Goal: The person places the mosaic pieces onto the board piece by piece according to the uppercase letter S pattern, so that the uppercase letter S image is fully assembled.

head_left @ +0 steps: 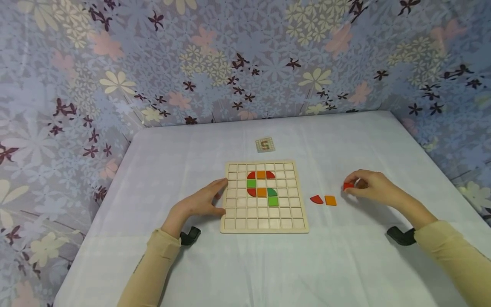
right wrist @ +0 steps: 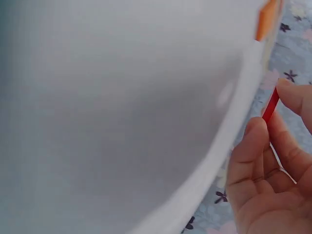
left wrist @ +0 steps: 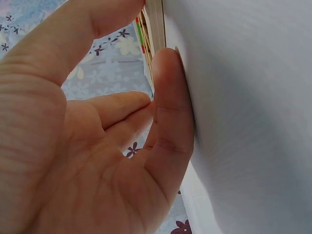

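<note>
A wooden grid board (head_left: 264,232) lies on the white cloth, with red, orange and green tiles in several of its squares. My left hand (head_left: 205,199) rests at the board's left edge, thumb and fingers spread and fingertips right at the rim. To the right of the board, my right hand (head_left: 374,186) pinches a small red tile (right wrist: 271,105) between thumb and fingers, close over the cloth. Between that hand and the board lie a red quarter-round tile (head_left: 316,199) and an orange square tile (head_left: 330,200).
Behind the board lies a small pattern card (head_left: 265,144) showing a figure on a grid. Floral fabric (head_left: 245,64) hangs at the back and sides of the white-covered table (head_left: 184,149). Black wrist mounts (head_left: 190,236) show beside both sleeves.
</note>
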`<state>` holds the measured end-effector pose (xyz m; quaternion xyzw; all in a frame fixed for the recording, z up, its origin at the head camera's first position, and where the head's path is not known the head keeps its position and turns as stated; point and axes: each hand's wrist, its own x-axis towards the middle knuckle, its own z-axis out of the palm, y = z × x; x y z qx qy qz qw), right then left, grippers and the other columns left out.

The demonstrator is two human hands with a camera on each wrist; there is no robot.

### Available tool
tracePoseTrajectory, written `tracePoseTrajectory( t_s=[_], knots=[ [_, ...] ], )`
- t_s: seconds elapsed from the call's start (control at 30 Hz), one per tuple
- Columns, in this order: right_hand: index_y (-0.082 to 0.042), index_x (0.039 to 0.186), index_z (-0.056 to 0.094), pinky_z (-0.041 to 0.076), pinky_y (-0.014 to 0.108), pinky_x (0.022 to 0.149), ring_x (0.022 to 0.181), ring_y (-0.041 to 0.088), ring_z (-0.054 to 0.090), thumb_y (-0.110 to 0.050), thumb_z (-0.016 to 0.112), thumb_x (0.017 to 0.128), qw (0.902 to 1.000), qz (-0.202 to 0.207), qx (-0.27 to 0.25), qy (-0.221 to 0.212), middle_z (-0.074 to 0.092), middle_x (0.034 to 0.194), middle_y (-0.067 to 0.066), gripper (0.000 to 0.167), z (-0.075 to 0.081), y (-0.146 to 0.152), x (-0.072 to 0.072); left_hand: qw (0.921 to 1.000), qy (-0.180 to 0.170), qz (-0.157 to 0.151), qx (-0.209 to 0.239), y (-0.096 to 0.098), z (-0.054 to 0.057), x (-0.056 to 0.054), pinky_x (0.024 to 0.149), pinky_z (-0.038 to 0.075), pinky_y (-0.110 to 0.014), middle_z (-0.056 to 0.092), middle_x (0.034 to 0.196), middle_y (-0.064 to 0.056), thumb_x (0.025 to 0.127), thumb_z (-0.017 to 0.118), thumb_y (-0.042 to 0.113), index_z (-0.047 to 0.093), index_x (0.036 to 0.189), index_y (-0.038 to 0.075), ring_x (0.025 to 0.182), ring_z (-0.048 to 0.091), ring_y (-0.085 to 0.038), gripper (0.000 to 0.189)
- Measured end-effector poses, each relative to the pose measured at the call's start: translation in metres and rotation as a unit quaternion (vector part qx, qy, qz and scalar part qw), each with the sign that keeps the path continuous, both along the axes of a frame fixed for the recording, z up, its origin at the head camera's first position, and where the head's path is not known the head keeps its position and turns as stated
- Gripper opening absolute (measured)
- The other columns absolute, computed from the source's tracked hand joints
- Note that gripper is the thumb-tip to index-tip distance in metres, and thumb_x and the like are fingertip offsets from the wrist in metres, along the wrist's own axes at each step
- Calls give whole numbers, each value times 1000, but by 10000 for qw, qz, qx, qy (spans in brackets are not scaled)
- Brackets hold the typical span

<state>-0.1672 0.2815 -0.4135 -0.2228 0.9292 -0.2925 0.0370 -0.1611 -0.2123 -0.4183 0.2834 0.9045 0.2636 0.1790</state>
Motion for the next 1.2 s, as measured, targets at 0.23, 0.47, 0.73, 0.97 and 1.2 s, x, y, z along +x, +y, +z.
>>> tracePoseTrajectory(
  t_s=[0.23, 0.47, 0.73, 0.97, 1.2],
  knots=[
    [-8, 101, 68, 48, 24, 61, 71, 8, 58, -11, 74, 82, 9992, -78, -363, 115, 65, 87, 0, 20, 22, -7, -5, 10000, -2, 31, -43, 1, 1, 0, 87, 40, -37, 23, 151, -17, 81, 75, 20, 20, 148, -4, 98, 49, -19, 90],
    [-7, 102, 68, 48, 19, 66, 76, 7, 59, -11, 75, 82, 9970, 249, -620, 400, 65, 93, 1, 22, 38, -29, -13, 10000, -6, 51, -55, 1, 0, 0, 86, 40, -37, 24, 151, -17, 81, 75, 20, 20, 148, -4, 99, 49, -19, 90],
    [-5, 102, 67, 48, 19, 68, 74, 9, 61, -6, 74, 81, 9910, 824, -995, 342, 64, 91, 0, 22, 46, -62, -19, 9999, -33, 123, -77, 2, -1, 1, 87, 40, -37, 24, 151, -16, 81, 75, 19, 20, 148, -3, 99, 49, -19, 90],
    [-6, 101, 68, 50, 23, 70, 74, 10, 59, -1, 76, 77, 9860, 1281, -1033, 262, 63, 91, -1, 25, 36, -90, -20, 9999, 25, 153, -74, 5, -8, 5, 87, 40, -36, 24, 151, -15, 81, 76, 20, 19, 149, -2, 99, 49, -19, 91],
    [-7, 100, 68, 51, 27, 68, 74, 10, 59, -4, 76, 79, 9727, 2028, -1097, 274, 61, 94, -1, 23, 21, -118, -16, 9998, 89, 180, -64, 9, -14, 9, 86, 40, -36, 23, 151, -15, 81, 75, 20, 19, 149, -2, 99, 48, -19, 90]
  ],
)
